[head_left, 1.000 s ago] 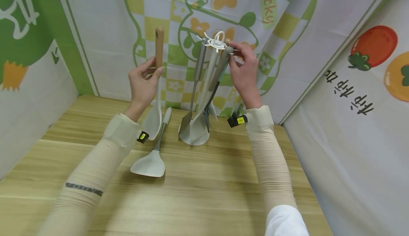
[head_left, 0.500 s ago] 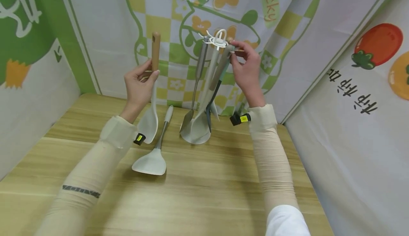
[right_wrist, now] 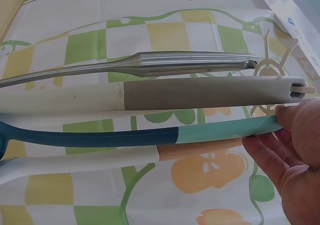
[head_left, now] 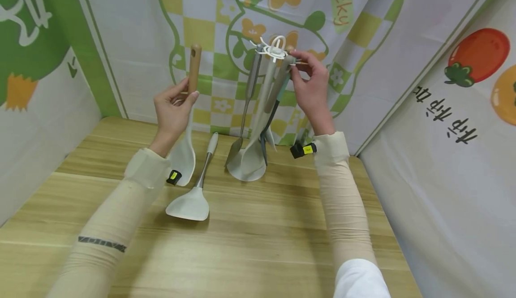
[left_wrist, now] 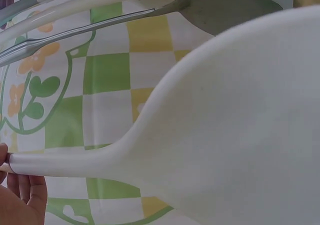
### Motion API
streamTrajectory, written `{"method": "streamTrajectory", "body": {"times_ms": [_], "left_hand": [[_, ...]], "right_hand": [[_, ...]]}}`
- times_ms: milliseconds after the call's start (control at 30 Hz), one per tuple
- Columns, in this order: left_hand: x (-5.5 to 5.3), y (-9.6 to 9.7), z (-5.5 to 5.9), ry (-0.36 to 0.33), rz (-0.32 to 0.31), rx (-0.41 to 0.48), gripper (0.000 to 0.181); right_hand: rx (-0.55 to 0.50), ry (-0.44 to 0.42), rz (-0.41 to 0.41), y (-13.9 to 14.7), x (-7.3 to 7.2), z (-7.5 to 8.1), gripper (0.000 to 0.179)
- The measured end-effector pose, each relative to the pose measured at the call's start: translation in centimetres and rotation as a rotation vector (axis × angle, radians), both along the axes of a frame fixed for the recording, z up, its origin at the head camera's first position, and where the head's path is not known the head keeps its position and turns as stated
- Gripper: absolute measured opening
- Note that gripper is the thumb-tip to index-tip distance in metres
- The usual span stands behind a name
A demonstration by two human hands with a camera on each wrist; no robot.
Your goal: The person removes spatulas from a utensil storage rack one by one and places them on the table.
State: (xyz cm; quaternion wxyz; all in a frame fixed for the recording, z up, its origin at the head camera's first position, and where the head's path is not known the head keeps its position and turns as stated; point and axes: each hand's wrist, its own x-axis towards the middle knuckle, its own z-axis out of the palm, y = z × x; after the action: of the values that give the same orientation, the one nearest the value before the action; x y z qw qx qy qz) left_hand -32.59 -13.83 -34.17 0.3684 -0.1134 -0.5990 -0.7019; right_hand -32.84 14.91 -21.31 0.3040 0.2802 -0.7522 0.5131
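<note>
My left hand pinches the wooden handle of a white spatula, which hangs upright with its broad head down. That head fills much of the left wrist view. At the top of a white rotating utensil rack, my right hand pinches the teal handle end of a dark blue utensil; its head is mostly hidden. Beside it hang a steel-handled utensil, a grey-handled white utensil and a wooden-handled white one.
A white turner with a steel neck lies on the wooden table, left of the rack's round base. Behind the rack hangs a green checked curtain. A printed white wall stands to the right.
My left hand has moved slightly left and down with the spatula, whose handle now tilts a little. The right hand has stayed at the rack, shifting barely to the right.
</note>
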Motion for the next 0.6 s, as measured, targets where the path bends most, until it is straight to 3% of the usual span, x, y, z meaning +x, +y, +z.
{"method": "streamTrajectory", "body": {"times_ms": [333, 600], "left_hand": [[0.1, -1.1, -0.7, -0.053, -0.010, 0.000, 0.038], [0.4, -1.9, -1.8, -0.087, 0.016, -0.050, 0.035]], "right_hand": [[-0.016, 0.085, 0.025, 0.0, -0.2, -0.4, 0.025], [-0.030, 0.066, 0.030, -0.2, -0.6, -0.9, 0.027]]}}
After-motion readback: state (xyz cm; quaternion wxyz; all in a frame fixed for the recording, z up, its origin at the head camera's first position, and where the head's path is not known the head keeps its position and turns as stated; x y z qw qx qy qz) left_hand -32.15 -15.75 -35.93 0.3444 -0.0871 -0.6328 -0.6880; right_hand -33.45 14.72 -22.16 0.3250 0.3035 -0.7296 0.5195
